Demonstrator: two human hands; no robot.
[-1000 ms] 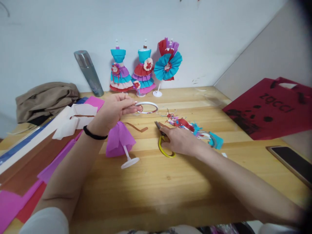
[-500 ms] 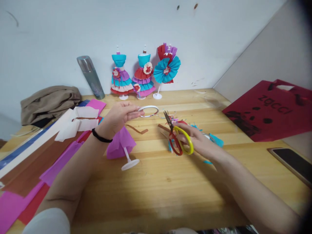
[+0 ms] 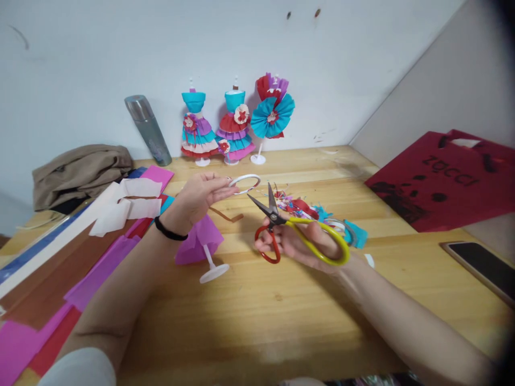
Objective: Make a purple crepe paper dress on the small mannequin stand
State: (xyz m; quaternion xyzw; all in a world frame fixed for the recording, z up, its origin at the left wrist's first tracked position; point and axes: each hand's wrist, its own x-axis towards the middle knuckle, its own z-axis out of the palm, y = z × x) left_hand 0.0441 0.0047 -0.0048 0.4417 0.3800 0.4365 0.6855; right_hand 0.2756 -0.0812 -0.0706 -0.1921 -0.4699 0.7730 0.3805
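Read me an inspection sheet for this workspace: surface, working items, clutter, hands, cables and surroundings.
Surface: light wooden table, grain visible.
Working items: scissors, blades apart; white ring; stand with purple paper.
Clutter: mixed scraps beyond the scissors; brown strip near the stand; layered paper sheets at left.
Grip: left hand holds the ring's edge; right hand holds the scissors by their handles.
Cables: nothing seen for certain; pale cord-like thing by the brown cloth, unclear.
Surroundings: flask and three decorated stands near the wall; red bag and phone at right.
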